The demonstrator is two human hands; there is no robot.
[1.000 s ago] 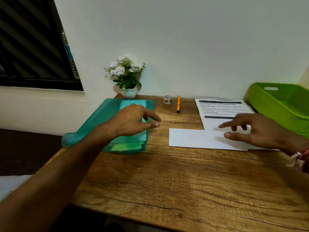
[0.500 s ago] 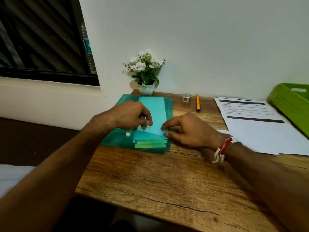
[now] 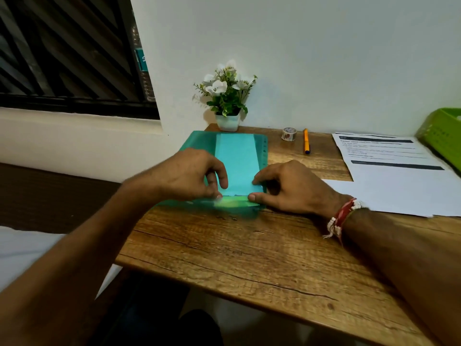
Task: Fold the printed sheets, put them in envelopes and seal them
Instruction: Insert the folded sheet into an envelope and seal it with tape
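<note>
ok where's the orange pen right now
In the head view, the orange pen lies at the desk's back edge near the wall, between the tape roll and the printed sheets.

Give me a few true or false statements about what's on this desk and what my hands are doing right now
1. Both hands, left hand and right hand, are at the teal folder. True.
2. The orange pen lies inside the green basket. False: it lies on the desk beside the tape roll.
3. The printed sheets lie right of the folder. True.
4. The flower pot stands at the desk's near edge. False: it stands against the wall.
</note>
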